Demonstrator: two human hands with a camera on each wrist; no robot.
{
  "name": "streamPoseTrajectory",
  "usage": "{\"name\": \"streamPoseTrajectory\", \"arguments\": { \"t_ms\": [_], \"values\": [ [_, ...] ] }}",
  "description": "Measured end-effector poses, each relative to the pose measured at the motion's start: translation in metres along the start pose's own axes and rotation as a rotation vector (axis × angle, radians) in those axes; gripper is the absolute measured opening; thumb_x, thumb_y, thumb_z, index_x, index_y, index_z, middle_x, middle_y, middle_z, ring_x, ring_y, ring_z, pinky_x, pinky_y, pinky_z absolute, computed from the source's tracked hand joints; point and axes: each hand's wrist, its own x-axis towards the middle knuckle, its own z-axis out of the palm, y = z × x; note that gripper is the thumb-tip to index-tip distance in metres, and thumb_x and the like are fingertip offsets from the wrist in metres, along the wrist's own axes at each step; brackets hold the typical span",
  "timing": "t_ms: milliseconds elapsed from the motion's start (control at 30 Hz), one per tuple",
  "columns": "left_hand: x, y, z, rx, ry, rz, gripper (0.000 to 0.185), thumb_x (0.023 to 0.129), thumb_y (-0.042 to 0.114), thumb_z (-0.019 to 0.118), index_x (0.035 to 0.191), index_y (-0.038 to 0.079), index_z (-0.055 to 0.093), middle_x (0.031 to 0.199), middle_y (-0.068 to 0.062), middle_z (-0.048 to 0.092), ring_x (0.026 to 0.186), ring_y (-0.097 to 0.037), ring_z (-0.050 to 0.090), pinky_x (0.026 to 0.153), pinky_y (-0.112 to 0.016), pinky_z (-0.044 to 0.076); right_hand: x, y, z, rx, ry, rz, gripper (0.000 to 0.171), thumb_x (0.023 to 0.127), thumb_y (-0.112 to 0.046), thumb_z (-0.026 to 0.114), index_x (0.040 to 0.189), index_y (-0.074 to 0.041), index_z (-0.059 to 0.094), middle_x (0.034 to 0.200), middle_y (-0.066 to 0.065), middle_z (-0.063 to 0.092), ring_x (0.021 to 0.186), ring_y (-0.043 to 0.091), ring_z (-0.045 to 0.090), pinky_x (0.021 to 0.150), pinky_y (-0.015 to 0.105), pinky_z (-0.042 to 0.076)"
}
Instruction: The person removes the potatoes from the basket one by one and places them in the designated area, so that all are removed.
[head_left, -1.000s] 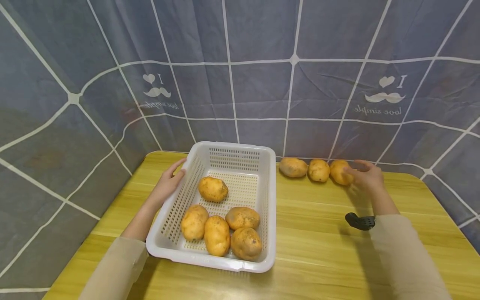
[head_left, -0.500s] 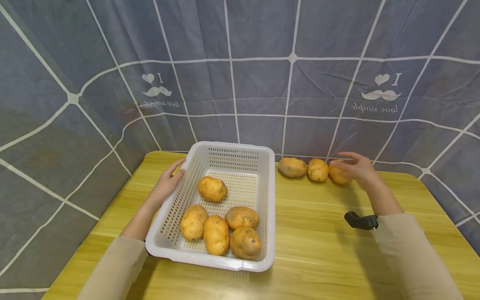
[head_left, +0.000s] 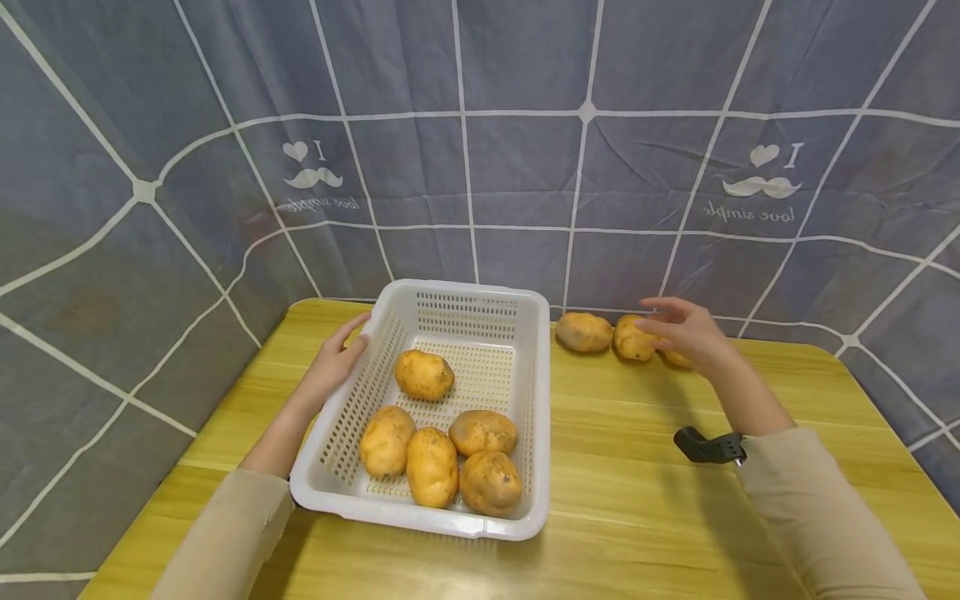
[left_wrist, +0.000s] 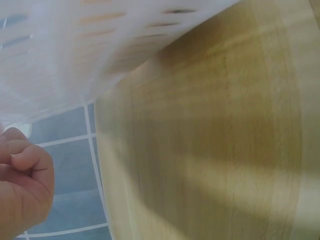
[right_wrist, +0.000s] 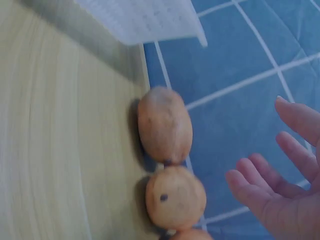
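A white plastic basket [head_left: 543, 400] with slotted walls stands on the table. My left hand [head_left: 335, 367] holds its left rim; the left wrist view shows the fingers curled against the basket's side. Several potatoes lie inside: one potato [head_left: 424, 375] sits apart, farther back, and the others cluster near the front. Right of the basket, a row of three loose potatoes lines the back edge: a left potato [head_left: 583, 332], a middle potato [head_left: 630, 342] and a right potato [head_left: 677, 359], mostly hidden. Above the last two hovers my right hand [head_left: 693, 337], fingers spread and holding nothing.
The wooden table [head_left: 615, 483] extends to the front and right of the basket. A grey curtain [head_left: 525, 175] with white lines hangs behind and around it. A black strap mount [head_left: 708, 447] sits at my right wrist.
My right hand has left the rightmost potato and moved left, over toward the middle one. The left hand and basket keep their place.
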Motion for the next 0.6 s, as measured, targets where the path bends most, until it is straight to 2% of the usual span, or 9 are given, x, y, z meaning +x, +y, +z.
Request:
{"name": "streamPoseTrajectory", "arguments": {
  "t_ms": [133, 300, 400, 600],
  "values": [
    [0.0, 0.002, 0.0, -0.003, 0.001, -0.012, 0.053, 0.101, 0.034, 0.039, 0.15, 0.02, 0.023, 0.124, -0.031, 0.048, 0.085, -0.023, 0.063, 0.067, -0.032, 0.055, 0.004, -0.01, 0.009, 0.016, -0.053, 0.006, 0.064, 0.09, -0.025, 0.064, 0.14, 0.0, 0.035, 0.133, 0.024, 0.041, 0.095, 0.005, 0.057, 0.096, 0.044, 0.043],
    [0.0, 0.006, -0.002, -0.008, -0.002, -0.021, 0.054, 0.101, 0.033, 0.039, 0.15, 0.019, 0.021, 0.128, -0.03, 0.046, 0.088, -0.024, 0.062, 0.068, -0.032, 0.054, 0.008, -0.023, 0.022, 0.048, -0.113, -0.011, 0.062, 0.09, -0.02, 0.065, 0.14, 0.0, 0.035, 0.135, 0.026, 0.039, 0.112, 0.023, 0.051, 0.098, 0.047, 0.04],
    [0.0, 0.007, -0.001, 0.004, 0.004, -0.015, 0.053, 0.101, 0.032, 0.038, 0.15, 0.017, 0.022, 0.131, -0.029, 0.043, 0.089, -0.022, 0.061, 0.069, -0.029, 0.053, 0.009, -0.03, 0.031, 0.071, -0.132, -0.032, 0.056, 0.089, -0.016, 0.064, 0.137, 0.001, 0.039, 0.127, 0.021, 0.047, 0.109, 0.023, 0.054, 0.094, 0.043, 0.045],
    [0.0, 0.006, 0.001, 0.002, -0.001, -0.026, 0.054, 0.101, 0.032, 0.038, 0.15, 0.016, 0.022, 0.133, -0.028, 0.042, 0.093, -0.023, 0.06, 0.071, -0.028, 0.052, 0.015, -0.041, 0.053, 0.136, -0.18, -0.102, 0.05, 0.086, -0.011, 0.068, 0.129, 0.004, 0.047, 0.103, 0.006, 0.059, 0.088, 0.012, 0.062, 0.076, 0.028, 0.053]
  ]
}}
